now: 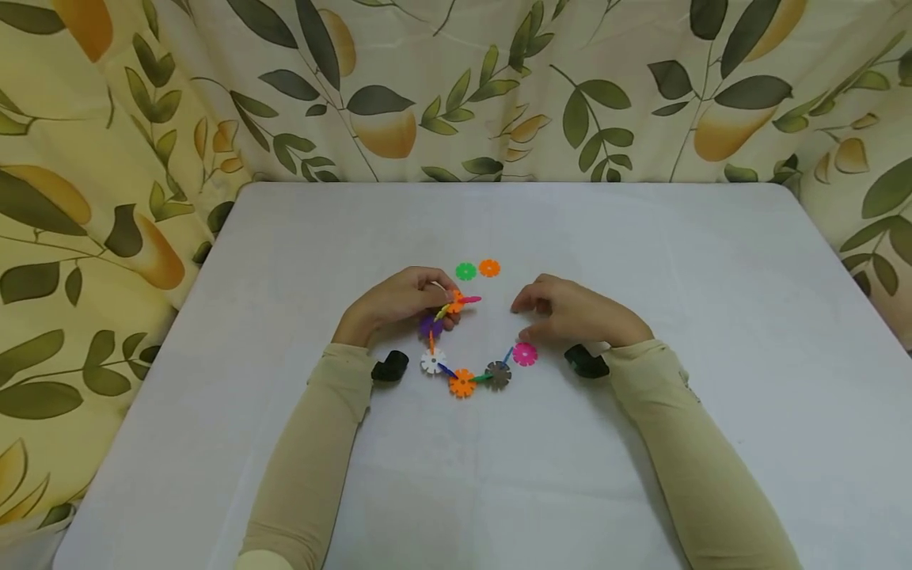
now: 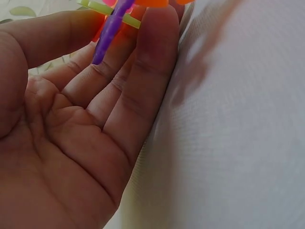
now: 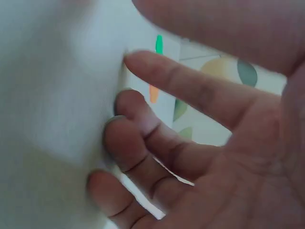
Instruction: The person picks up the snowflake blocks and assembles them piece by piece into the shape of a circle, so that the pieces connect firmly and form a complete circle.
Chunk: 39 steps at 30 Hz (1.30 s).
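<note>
A curved chain of notched plastic discs, slotted into one another, lies on the white table. My left hand (image 1: pixel 408 299) pinches the chain's upper left end at an orange disc (image 1: pixel 456 302). A pink disc (image 1: pixel 471 299) sticks out edge-on from it, and a yellow-green disc (image 2: pixel 131 20) and purple disc (image 2: pixel 110 36) sit by the fingers. Further along come a white disc (image 1: pixel 432 362), another orange disc (image 1: pixel 462 384), a grey disc (image 1: pixel 498 375) and, at the right end, a flat pink disc (image 1: pixel 526 354). My right hand (image 1: pixel 575 312) holds nothing; its fingertips are down at the tabletop, just above that pink disc.
Beyond the hands, a loose green disc (image 1: pixel 466 271) and a loose orange disc (image 1: pixel 489 268) lie side by side. A black device (image 1: pixel 389 366) sits at the left wrist, another black device (image 1: pixel 587 362) at the right. Leaf-patterned cloth (image 1: pixel 456 95) hangs behind the table (image 1: pixel 641 229).
</note>
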### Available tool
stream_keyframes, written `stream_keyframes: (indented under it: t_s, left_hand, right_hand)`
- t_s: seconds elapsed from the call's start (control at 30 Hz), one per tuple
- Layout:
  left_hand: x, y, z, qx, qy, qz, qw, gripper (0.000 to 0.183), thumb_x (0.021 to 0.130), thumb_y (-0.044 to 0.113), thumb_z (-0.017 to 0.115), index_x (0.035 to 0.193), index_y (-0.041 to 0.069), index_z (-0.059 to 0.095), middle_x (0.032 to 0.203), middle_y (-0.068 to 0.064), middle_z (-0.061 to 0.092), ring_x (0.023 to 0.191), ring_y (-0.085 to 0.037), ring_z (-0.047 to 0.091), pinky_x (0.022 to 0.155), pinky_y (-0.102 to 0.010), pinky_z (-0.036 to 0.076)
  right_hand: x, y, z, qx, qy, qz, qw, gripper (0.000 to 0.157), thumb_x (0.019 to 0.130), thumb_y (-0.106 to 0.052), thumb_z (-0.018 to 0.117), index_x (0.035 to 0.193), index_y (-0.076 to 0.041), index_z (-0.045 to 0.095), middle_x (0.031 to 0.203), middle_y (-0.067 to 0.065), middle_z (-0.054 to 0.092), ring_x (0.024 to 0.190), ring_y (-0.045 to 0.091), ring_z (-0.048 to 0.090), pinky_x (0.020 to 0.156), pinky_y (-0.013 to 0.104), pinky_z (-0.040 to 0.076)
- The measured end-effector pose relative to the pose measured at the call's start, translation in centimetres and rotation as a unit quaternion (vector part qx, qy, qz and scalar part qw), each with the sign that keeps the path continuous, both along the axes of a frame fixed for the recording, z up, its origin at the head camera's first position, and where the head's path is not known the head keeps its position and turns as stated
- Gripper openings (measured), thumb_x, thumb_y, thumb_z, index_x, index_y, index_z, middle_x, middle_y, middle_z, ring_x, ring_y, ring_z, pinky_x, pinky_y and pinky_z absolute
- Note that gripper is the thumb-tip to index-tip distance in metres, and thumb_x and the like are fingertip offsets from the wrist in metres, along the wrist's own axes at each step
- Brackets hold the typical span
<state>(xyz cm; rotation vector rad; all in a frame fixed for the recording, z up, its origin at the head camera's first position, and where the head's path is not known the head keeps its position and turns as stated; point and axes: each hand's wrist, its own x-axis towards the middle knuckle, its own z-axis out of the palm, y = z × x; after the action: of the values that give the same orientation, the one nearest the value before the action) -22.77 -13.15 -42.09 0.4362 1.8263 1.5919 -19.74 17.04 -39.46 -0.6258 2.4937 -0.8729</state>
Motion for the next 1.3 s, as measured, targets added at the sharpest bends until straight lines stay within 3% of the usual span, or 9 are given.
stream_keyframes:
  t_s: [0.13, 0.3, 0.47, 0.7, 0.83, 0.97, 1.3]
  left_hand:
    - [0.06, 0.05, 0.03, -0.005, 0.008, 0.002, 1.0000, 0.017, 0.109, 0.005, 0.054, 0.119, -0.006, 0.062, 0.091, -0.019, 0.076, 0.081, -0.025, 0.071, 0.083, -0.032, 0.058]
    - [0.08, 0.12, -0.08, -0.006, 0.008, 0.004, 0.9999, 0.017, 0.110, 0.007, 0.054, 0.119, -0.006, 0.061, 0.094, -0.019, 0.077, 0.082, -0.024, 0.072, 0.081, -0.032, 0.057]
    - [0.17, 0.05, -0.01, -0.013, 0.005, 0.005, 0.9999, 0.018, 0.111, 0.009, 0.055, 0.120, -0.004, 0.062, 0.093, -0.018, 0.075, 0.080, -0.024, 0.070, 0.081, -0.031, 0.058]
    - [0.15, 0.41, 0.03, -0.033, 0.036, -0.010, 0.9988, 0.027, 0.111, 0.018, 0.059, 0.127, -0.002, 0.067, 0.088, -0.013, 0.071, 0.075, -0.022, 0.063, 0.068, -0.028, 0.053]
    - [0.12, 0.45, -0.07, -0.058, 0.065, -0.017, 0.9961, 0.029, 0.109, 0.024, 0.064, 0.115, -0.002, 0.074, 0.082, -0.008, 0.067, 0.069, -0.019, 0.053, 0.064, -0.026, 0.045]
    - [0.15, 0.47, -0.05, -0.067, 0.066, -0.016, 0.9955, 0.030, 0.108, 0.028, 0.066, 0.108, 0.000, 0.076, 0.079, -0.007, 0.065, 0.066, -0.018, 0.051, 0.062, -0.026, 0.042]
    - [0.20, 0.45, 0.08, -0.056, 0.049, -0.023, 0.9970, 0.028, 0.109, 0.025, 0.066, 0.112, -0.002, 0.075, 0.081, -0.008, 0.067, 0.069, -0.018, 0.055, 0.062, -0.025, 0.046]
  right_hand:
    - [0.30, 0.05, 0.01, 0.037, -0.011, 0.017, 0.999, 0.050, 0.086, -0.021, 0.089, 0.130, -0.011, 0.067, 0.119, 0.011, 0.056, 0.114, 0.032, 0.051, 0.097, 0.048, 0.047]
    - [0.45, -0.50, -0.34, 0.069, 0.022, 0.037, 0.997, 0.058, 0.083, -0.027, 0.093, 0.130, -0.014, 0.061, 0.116, 0.012, 0.053, 0.111, 0.033, 0.050, 0.093, 0.050, 0.045]
    - [0.28, -0.57, -0.50, 0.055, 0.040, 0.043, 0.997, 0.049, 0.087, -0.023, 0.092, 0.125, -0.010, 0.064, 0.113, 0.012, 0.056, 0.111, 0.033, 0.050, 0.095, 0.050, 0.045]
    - [0.50, -0.42, -0.07, 0.069, 0.019, 0.041, 0.997, 0.052, 0.082, -0.029, 0.094, 0.122, -0.013, 0.065, 0.118, 0.010, 0.055, 0.115, 0.032, 0.049, 0.096, 0.051, 0.044]
    - [0.31, -0.45, -0.39, 0.062, 0.033, 0.044, 0.997, 0.032, 0.087, -0.022, 0.089, 0.108, -0.013, 0.067, 0.111, 0.009, 0.056, 0.109, 0.032, 0.049, 0.091, 0.048, 0.043]
    - [-0.08, -0.22, -0.75, 0.037, 0.043, 0.039, 0.998, 0.017, 0.093, -0.016, 0.084, 0.099, -0.011, 0.068, 0.103, 0.008, 0.057, 0.104, 0.030, 0.050, 0.087, 0.044, 0.043]
    - [-0.17, 0.04, -0.72, 0.012, 0.031, 0.037, 0.999, 0.020, 0.089, -0.009, 0.084, 0.103, -0.008, 0.069, 0.106, 0.008, 0.059, 0.107, 0.030, 0.052, 0.092, 0.044, 0.046]
